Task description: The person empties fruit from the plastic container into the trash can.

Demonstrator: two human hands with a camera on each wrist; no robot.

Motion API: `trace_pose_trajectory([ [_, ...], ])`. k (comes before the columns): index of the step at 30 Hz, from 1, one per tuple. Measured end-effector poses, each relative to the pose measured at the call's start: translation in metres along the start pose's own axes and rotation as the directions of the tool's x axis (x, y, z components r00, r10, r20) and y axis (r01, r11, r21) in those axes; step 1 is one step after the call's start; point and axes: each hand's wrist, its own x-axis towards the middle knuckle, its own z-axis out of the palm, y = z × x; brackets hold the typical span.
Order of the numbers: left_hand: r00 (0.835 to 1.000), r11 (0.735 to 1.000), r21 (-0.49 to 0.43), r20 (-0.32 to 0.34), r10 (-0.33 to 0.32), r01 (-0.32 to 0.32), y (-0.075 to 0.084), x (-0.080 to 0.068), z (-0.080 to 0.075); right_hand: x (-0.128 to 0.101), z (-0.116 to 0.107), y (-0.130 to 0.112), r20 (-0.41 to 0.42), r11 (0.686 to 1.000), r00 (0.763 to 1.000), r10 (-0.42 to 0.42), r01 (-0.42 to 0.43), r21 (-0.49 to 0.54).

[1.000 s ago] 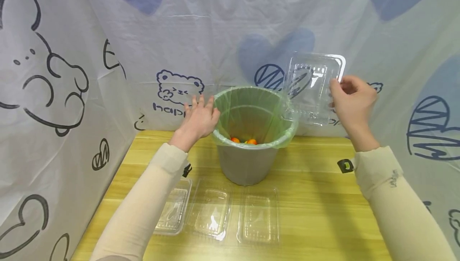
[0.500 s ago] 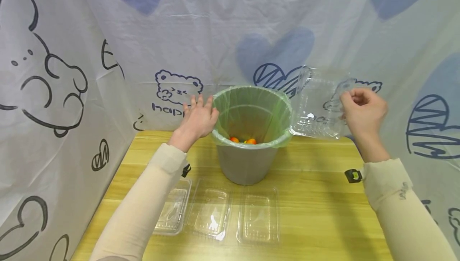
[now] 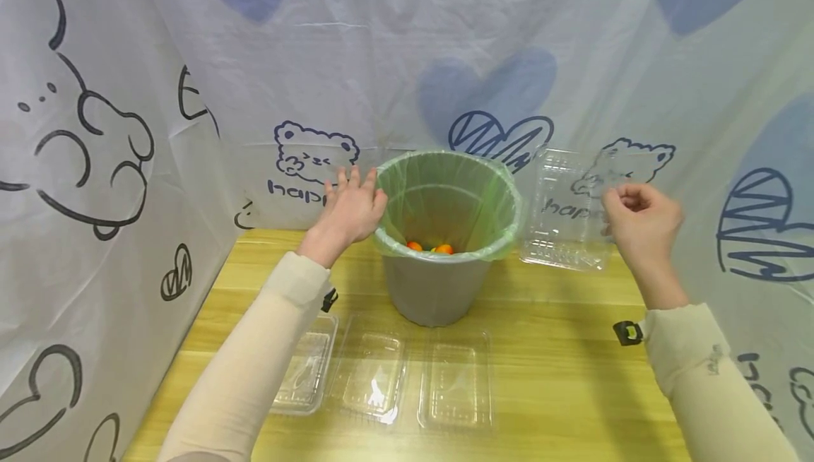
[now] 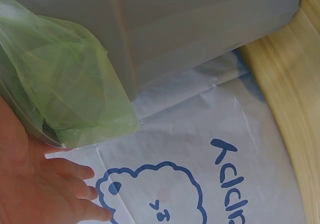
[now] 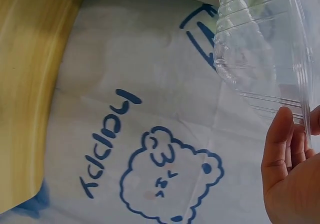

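Note:
My right hand (image 3: 645, 236) pinches one edge of a clear plastic food container (image 3: 566, 211), held up on the right side of the bin. In the right wrist view the container's ribbed wall (image 5: 250, 53) shows, with fingers and thumb on its rim. A grey bin (image 3: 439, 289) with a green bag liner (image 3: 451, 208) stands on the wooden table. Orange-red round items (image 3: 444, 249) lie inside at the bottom. My left hand (image 3: 352, 211) rests at the bin's left rim, fingers spread straight; the left wrist view shows it by the liner's folded edge (image 4: 95, 108).
Three clear plastic containers lie in a row in front of the bin: a left one (image 3: 308, 366) partly behind my left sleeve, a middle one (image 3: 372, 377) and a right one (image 3: 454, 384). A printed cloth (image 3: 381, 80) hangs behind the table (image 3: 559, 377) and along both sides.
My right hand has moved down and a little to the right with the clear container, away from over the bin's right rim. The left hand has stayed at the rim.

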Motion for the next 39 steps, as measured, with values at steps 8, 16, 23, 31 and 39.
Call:
trace_pose_trajectory([
  [8, 1.000, 1.000, -0.010, -0.003, 0.000, 0.000, 0.000, 0.001, 0.001, -0.012, -0.002, 0.020, 0.026, 0.999, 0.999, 0.036, -0.037, 0.019],
  [16, 1.000, 1.000, 0.000, 0.008, -0.001, 0.001, 0.000, 0.001, 0.000, -0.027, -0.008, 0.046, 0.058, 0.998, 0.996, 0.065, -0.065, -0.001],
  [23, 1.000, 1.000, 0.000, 0.006, 0.001, -0.001, 0.000, 0.001, -0.001, -0.044, -0.016, 0.068, 0.124, 0.993, 0.987, 0.100, -0.092, -0.070],
  [31, 1.000, 1.000, -0.014, -0.005, 0.000, 0.000, -0.002, 0.000, 0.001, -0.065, -0.021, 0.095, 0.149, 0.985, 0.977, 0.155, -0.142, -0.093],
  [39, 1.000, 1.000, -0.028, -0.003, 0.006, -0.006, -0.002, 0.000, 0.001, -0.085, -0.024, 0.117, 0.138, 0.978, 0.971, 0.197, -0.185, -0.095],
])
